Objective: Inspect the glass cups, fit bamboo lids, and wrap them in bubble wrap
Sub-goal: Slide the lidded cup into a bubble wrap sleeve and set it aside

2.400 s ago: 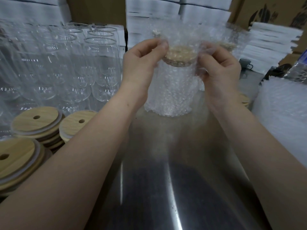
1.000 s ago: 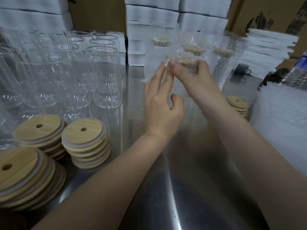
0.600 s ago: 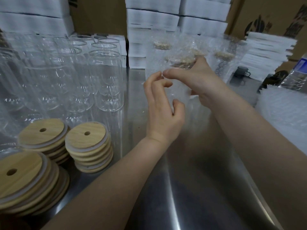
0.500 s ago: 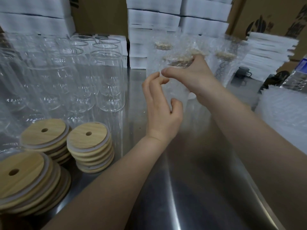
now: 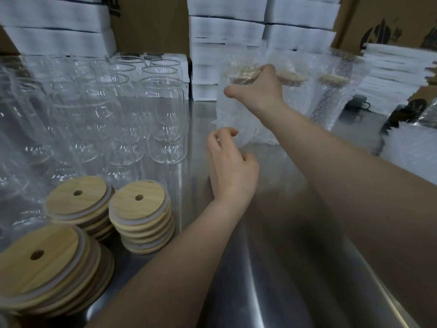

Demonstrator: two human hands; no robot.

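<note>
The right hand point(image 5: 256, 91) reaches to the far side of the steel table point(image 5: 272, 268) and grips the top of a wrapped cup point(image 5: 233, 114), fingers curled over its lid end and thumb stretched out to the left against the bubble wrap. The cup stands upright, or close to it, with its base at or just above the table; I cannot tell whether it touches. Its bamboo lid shows as a tan disc through the wrap, just under the fingers.

The left hand point(image 5: 230, 166) hovers nearer, below and slightly left of that cup, half open with the fingers loosely curled, and it holds nothing. Its fingertips are close to the lower edge of the wrap but appear apart from it.

Two more wrapped cups point(image 5: 331, 95) stand to the right of the held one, along the far edge. On the left, a crowd of bare glass cups point(image 5: 165, 119) stands in rows. In front of them, at the near left, are three stacks of bamboo lids point(image 5: 142, 216), each lid with a small hole. A pile of bubble wrap point(image 5: 411, 150) lies at the right edge of the table. White boxes point(image 5: 224, 31) are stacked behind the cups at the far side.
</note>
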